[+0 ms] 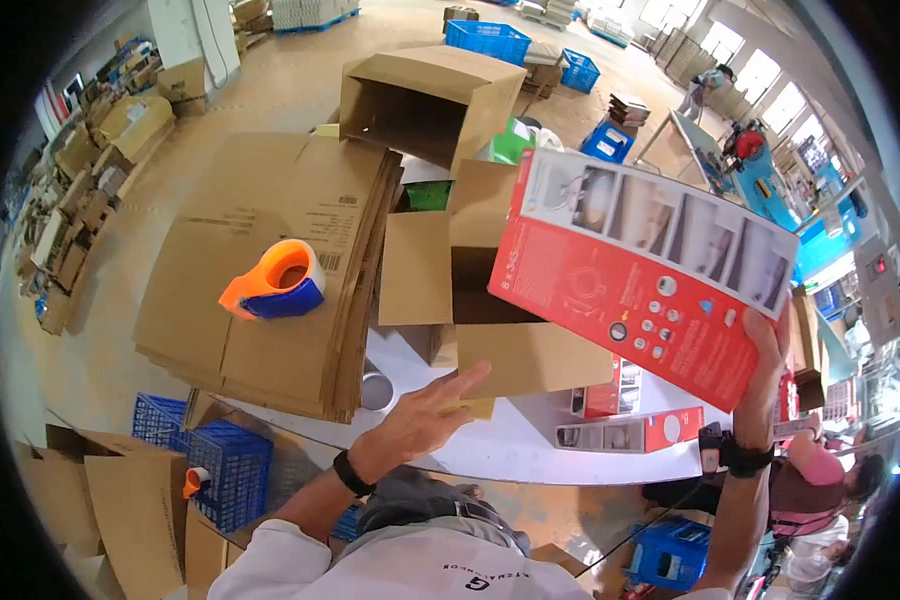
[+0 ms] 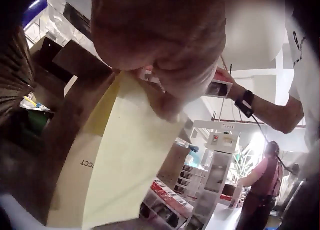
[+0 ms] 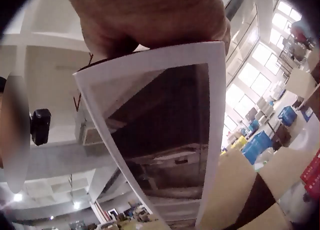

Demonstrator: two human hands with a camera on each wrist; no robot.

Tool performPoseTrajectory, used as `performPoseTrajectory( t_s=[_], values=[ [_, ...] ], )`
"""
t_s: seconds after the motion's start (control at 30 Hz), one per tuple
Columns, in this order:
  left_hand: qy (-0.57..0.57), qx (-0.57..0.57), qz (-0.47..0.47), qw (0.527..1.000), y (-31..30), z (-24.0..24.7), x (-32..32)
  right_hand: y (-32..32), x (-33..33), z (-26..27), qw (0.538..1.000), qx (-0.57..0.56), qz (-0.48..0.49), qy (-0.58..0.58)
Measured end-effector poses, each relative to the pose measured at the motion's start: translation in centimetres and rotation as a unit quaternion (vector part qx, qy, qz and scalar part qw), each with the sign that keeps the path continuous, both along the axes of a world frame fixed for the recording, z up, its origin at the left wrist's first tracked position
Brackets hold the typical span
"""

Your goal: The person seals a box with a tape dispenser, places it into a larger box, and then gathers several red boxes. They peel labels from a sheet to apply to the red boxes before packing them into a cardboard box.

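My right hand (image 1: 762, 350) grips the end of a long red and white printed box (image 1: 625, 280), held up at a tilt over the right side of an open cardboard box (image 1: 415, 268). The right wrist view shows the same hand (image 3: 155, 19) above the printed box's picture side (image 3: 165, 125). Fingers extended, my left hand (image 1: 415, 425) is beside the open box's near flap (image 1: 530, 358). In the left wrist view that hand (image 2: 160, 44) is at the top edge of a pale panel (image 2: 125, 155); whether it presses on it I cannot tell.
Flattened cartons (image 1: 250, 200) lie stacked at left with an orange and blue tape dispenser (image 1: 282, 284) on top. Another open carton (image 1: 420, 100) stands behind. Two red and white boxes, one of them nearest the edge (image 1: 630, 432), lie on the white table (image 1: 510, 450).
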State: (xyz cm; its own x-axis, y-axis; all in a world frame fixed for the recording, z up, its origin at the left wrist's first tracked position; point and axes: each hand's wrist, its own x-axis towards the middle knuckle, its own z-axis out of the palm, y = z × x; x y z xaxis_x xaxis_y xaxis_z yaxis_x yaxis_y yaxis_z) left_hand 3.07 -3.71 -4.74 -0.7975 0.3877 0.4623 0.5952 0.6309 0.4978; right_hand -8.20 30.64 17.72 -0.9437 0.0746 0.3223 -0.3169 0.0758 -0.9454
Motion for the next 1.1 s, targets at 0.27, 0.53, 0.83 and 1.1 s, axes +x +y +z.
performPoseTrajectory(
  t_s=[0.27, 0.53, 0.83, 1.1],
  values=[
    [0.068, 0.073, -0.036, 0.994, -1.1, -2.6, -2.1, -8.1, -8.6, 6.0, 0.953, 0.231, 0.086, -0.176],
    [0.059, 0.113, -0.074, 0.989, -3.0, -2.0, -2.7, -17.1, -12.9, -3.0, 0.865, 0.433, 0.089, -0.236],
    [0.077, 0.085, -0.020, 0.993, -3.3, -2.3, -3.1, -24.0, -10.5, -17.8, 0.827, 0.501, 0.202, -0.159],
    [-0.106, 0.222, 0.051, 0.968, -1.1, -0.2, 2.7, -15.7, -4.4, -8.9, 0.982, 0.051, 0.181, -0.027]
  ],
)
